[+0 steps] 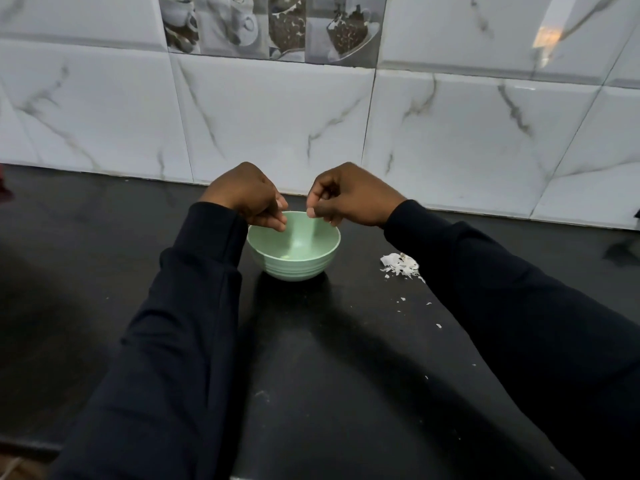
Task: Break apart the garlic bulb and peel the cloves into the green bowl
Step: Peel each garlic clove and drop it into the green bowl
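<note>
The green bowl (322, 252) stands on the black counter, with one small pale peeled clove (286, 257) lying at its bottom. My left hand (247, 195) hovers over the bowl's left rim, its fingers curled downward into a loose fist. No garlic shows between them, and the inside of the fist is hidden. My right hand (349, 195) hangs over the right rim with its fingers curled and the thumb tip against the forefinger. Nothing is visible in that pinch. The two hands are apart, a short gap between them. No garlic bulb is in view.
A small heap of white garlic skins (401, 265) lies on the counter (346, 341) to the right of the bowl, with loose flakes scattered toward the front. A marble-tiled wall (277, 116) rises just behind the bowl. Dark sleeves cover both my forearms.
</note>
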